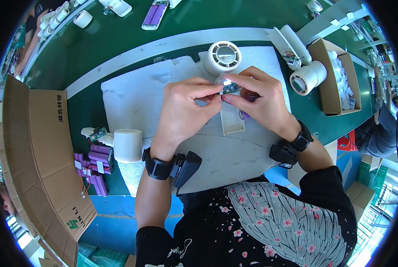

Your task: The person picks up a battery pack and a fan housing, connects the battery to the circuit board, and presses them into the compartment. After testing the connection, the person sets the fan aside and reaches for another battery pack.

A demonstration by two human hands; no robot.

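Observation:
A white fan-like device with a round slotted head (224, 58) lies before me, its open handle shell (232, 123) pointing toward me. Over the joint of head and handle, a small green circuit board (230, 87) sits between my fingertips, with a red wire beside it. My left hand (185, 109) is closed in a pinch at the board's left edge. From the other side, the thumb and fingers of my right hand (264, 100) close on the board. Part of a purple battery (244, 115) shows below the right hand; the rest is hidden.
A white padded sheet (132, 100) covers the green bench. Purple battery packs (100, 162) and a white device (127, 146) lie left, beside a tall cardboard box (47, 147). At right are another white device (308, 78) and a carton of small white parts (357, 84).

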